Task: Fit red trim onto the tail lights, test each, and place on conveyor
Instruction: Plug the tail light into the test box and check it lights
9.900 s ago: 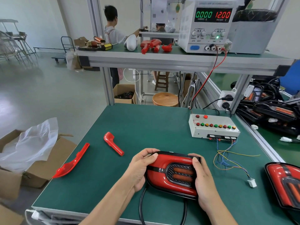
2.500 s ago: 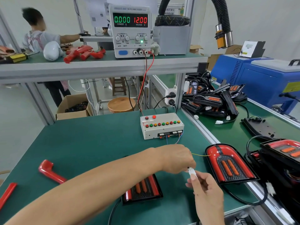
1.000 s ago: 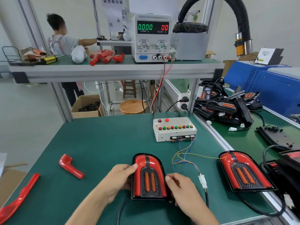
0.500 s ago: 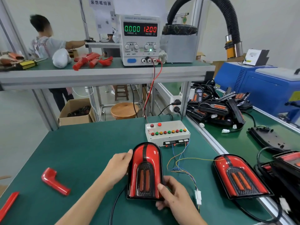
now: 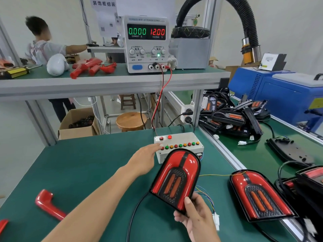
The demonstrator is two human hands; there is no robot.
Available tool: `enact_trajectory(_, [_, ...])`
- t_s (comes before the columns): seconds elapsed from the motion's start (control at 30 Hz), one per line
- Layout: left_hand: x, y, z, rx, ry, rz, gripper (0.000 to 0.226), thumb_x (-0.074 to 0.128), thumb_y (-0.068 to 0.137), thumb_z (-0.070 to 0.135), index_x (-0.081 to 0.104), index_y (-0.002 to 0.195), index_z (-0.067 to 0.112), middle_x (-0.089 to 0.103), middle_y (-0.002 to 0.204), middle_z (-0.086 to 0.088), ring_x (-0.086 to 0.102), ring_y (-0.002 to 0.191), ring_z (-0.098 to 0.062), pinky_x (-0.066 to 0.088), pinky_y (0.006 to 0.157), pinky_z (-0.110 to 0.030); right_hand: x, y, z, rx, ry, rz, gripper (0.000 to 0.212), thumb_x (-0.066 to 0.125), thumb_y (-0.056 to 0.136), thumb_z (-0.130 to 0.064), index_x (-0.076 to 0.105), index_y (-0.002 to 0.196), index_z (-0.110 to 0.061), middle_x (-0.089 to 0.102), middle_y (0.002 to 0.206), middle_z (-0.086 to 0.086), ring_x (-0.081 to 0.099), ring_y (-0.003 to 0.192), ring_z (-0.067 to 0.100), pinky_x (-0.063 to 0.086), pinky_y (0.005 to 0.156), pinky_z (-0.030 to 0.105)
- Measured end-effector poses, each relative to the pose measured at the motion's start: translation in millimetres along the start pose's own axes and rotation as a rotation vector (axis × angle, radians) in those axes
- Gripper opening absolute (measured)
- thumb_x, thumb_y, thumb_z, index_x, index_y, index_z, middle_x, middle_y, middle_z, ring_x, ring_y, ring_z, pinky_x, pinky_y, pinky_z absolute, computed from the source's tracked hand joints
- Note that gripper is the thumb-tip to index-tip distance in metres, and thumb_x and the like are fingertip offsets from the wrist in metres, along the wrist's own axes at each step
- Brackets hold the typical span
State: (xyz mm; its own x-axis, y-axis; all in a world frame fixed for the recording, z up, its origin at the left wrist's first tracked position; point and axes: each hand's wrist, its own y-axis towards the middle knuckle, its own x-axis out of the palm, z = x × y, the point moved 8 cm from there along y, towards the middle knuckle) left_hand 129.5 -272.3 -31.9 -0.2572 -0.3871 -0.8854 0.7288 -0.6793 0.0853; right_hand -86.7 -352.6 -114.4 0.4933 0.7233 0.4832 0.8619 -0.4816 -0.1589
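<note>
At a green bench (image 5: 78, 163), a worker's right hand (image 5: 197, 219) grips the lower edge of a red tail light (image 5: 176, 179), holding it tilted up off the surface just in front of a white test box (image 5: 180, 145). The left hand (image 5: 145, 159) reaches forward, fingers extended, touching the box's row of coloured buttons. A second tail light (image 5: 258, 194) lies flat at the bench's right edge. A loose red trim piece (image 5: 47, 203) rests near the left. The power supply (image 5: 146, 44) on the shelf above reads 0.000 and 12.00.
</note>
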Motion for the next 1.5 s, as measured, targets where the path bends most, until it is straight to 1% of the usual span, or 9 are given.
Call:
enact_trajectory(0.1, [10,7,2,0.025,0.083,-0.045,0.064,0.041,0.1,-0.004,0.036,0.157,0.025,0.031,0.165,0.007,0.033,0.15,-0.017,0.027,0.123,-0.031,-2,2,-1,0.001,0.043,0.027,0.012,0.047,0.1,0.003,0.055,0.107,0.006,0.066,0.08,0.025,0.061,0.051,0.031,0.055,0.047,0.033])
enact_trajectory(0.2, [16,10,0,0.019,0.088,-0.031,0.068,0.043,0.098,-0.005,0.032,0.159,0.024,0.034,0.163,0.003,0.035,0.148,-0.018,0.033,0.12,-0.033,-3,4,0,0.001,0.066,0.054,0.012,0.046,0.101,0.002,0.055,0.107,0.006,0.066,0.081,0.022,0.061,0.052,0.031,0.056,0.048,0.033])
enact_trajectory(0.33, [22,14,-1,0.022,0.105,-0.001,0.068,0.046,0.096,-0.005,0.035,0.158,0.021,0.038,0.158,0.002,0.039,0.143,-0.018,0.035,0.117,-0.031,-4,6,0,0.001,0.097,0.074,0.012,0.046,0.101,0.0,0.056,0.107,0.003,0.066,0.081,0.019,0.062,0.053,0.031,0.057,0.049,0.033])
enact_trajectory(0.57, [25,19,2,0.006,0.185,-0.02,0.068,0.051,0.093,-0.001,0.037,0.156,0.021,0.039,0.153,0.0,0.036,0.14,-0.021,0.042,0.112,-0.04,-3,10,1,0.024,0.115,0.09,0.015,0.047,0.101,-0.005,0.059,0.11,-0.005,0.07,0.075,0.014,0.063,0.05,0.026,0.056,0.048,0.029])
enact_trajectory(0.8, [22,19,-1,-0.014,0.137,0.02,0.067,0.051,0.091,-0.004,0.041,0.152,0.022,0.044,0.151,0.001,0.047,0.135,-0.02,0.046,0.105,-0.036,-2,7,-1,0.042,0.137,0.085,0.016,0.046,0.102,-0.007,0.058,0.111,0.0,0.066,0.074,0.015,0.061,0.052,0.026,0.055,0.049,0.029])
enact_trajectory(1.03, [21,19,5,0.032,0.27,0.005,0.067,0.056,0.092,0.003,0.039,0.154,0.023,0.044,0.152,0.001,0.041,0.139,-0.021,0.04,0.112,-0.039,-2,8,-1,0.069,0.157,0.089,0.017,0.044,0.104,-0.007,0.059,0.111,-0.005,0.068,0.073,0.016,0.062,0.049,0.024,0.056,0.047,0.028])
enact_trajectory(1.27, [18,21,12,0.035,0.304,0.005,0.059,0.059,0.093,0.006,0.043,0.148,0.02,0.047,0.147,-0.001,0.047,0.133,-0.022,0.044,0.107,-0.038,-2,7,-1,0.073,0.161,0.087,0.017,0.045,0.103,-0.008,0.059,0.112,-0.002,0.067,0.073,0.016,0.062,0.051,0.025,0.055,0.048,0.028])
enact_trajectory(1.37, [20,23,14,0.034,0.319,-0.016,0.07,0.061,0.089,0.002,0.035,0.151,0.024,0.046,0.145,-0.003,0.048,0.128,-0.024,0.047,0.101,-0.038,-1,7,-2,0.074,0.165,0.087,0.018,0.046,0.102,-0.008,0.059,0.113,0.0,0.065,0.073,0.016,0.061,0.052,0.026,0.055,0.047,0.029])
enact_trajectory(1.5, [28,25,18,0.049,0.415,-0.072,0.09,0.066,0.091,0.01,0.015,0.159,0.041,0.035,0.147,-0.009,0.04,0.13,-0.027,0.045,0.098,-0.039,-2,6,-3,0.072,0.156,0.092,0.018,0.047,0.102,-0.008,0.059,0.113,0.0,0.066,0.075,0.016,0.06,0.053,0.026,0.055,0.048,0.029])
